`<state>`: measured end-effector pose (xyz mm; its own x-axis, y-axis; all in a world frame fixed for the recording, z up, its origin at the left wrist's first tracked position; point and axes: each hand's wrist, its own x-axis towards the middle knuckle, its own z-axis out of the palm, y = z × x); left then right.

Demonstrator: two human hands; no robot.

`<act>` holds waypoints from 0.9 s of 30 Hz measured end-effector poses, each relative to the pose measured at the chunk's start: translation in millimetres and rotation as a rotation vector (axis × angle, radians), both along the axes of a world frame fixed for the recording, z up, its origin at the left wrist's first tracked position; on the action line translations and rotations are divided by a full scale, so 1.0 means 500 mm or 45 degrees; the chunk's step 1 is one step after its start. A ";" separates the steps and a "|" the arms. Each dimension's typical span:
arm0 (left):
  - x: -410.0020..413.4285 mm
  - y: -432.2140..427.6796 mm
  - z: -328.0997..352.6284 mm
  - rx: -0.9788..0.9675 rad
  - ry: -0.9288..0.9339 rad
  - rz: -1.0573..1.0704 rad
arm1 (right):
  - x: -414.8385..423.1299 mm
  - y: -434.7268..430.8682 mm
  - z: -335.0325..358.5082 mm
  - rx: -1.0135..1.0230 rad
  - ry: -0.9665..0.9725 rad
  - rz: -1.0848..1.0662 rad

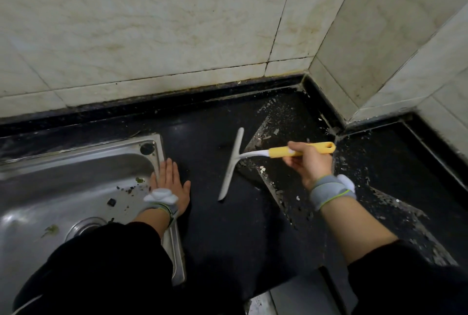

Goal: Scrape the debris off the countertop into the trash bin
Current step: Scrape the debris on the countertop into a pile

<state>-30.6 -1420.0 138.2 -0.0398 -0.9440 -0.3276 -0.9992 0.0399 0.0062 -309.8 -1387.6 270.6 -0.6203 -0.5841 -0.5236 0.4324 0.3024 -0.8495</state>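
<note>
My right hand [307, 162] grips the yellow handle of a scraper whose long white blade [231, 162] rests on the black countertop [228, 226]. Pale crumbs and flakes of debris [281, 122] cover the countertop to the right of the blade and run on past my right forearm. The strip left of the blade looks dark and free of crumbs. My left hand [169, 183] lies flat, fingers together, palm down on the counter at the right rim of the sink. No trash bin is in view.
A steel sink [58, 183] fills the lower left, with bits of green and dark scraps near its drain. Tiled walls close the counter at the back and form a jutting corner [342, 101] at the right. The counter's front edge runs below my arms.
</note>
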 end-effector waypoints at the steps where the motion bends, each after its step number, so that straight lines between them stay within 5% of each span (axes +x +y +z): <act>1: -0.008 0.012 0.000 -0.004 0.019 -0.016 | -0.027 0.011 0.007 0.021 0.020 -0.022; 9: -0.108 0.100 0.002 0.012 0.116 -0.188 | -0.127 0.045 0.050 0.048 0.258 -0.119; 17: -0.166 0.144 -0.013 0.086 0.157 -0.117 | -0.064 0.045 0.039 0.080 0.287 0.345; 27: -0.169 0.139 -0.019 0.111 0.123 -0.144 | -0.174 0.093 0.058 0.140 0.369 0.219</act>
